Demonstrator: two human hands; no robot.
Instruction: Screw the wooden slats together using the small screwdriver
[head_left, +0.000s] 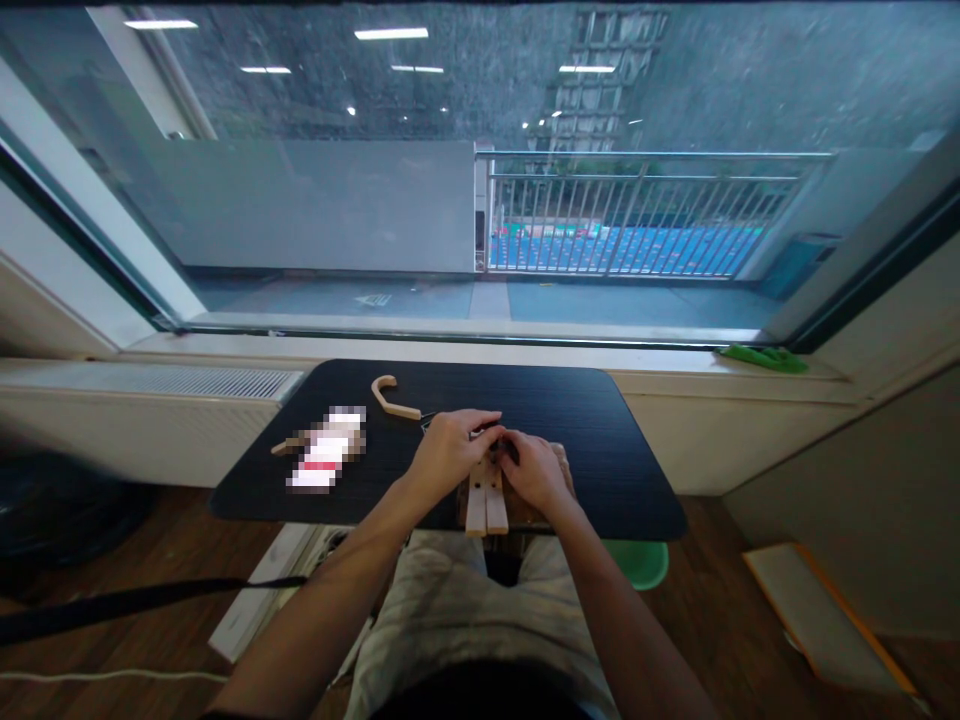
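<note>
Two pale wooden strips (486, 508) with small dark holes lie side by side, pointing toward me, on a brown block (528, 514) at the table's front edge. Over their far end, my left hand (450, 448) is closed, thumb and fingertips together. My right hand (536, 470) meets it from the other side, its fingers also pinched. Something small and dark shows between the fingertips, too hidden to name. Beyond my left hand lies a hook-shaped wooden piece (391, 399), with thin metal bits near its end.
The black table (615, 440) stands against the window sill (525, 357). On its left lie a pixelated item (328, 452) and a wooden piece (283, 446). A green basin (646, 564) is below right, a radiator (150, 420) to the left, and a green cloth (765, 358) on the sill.
</note>
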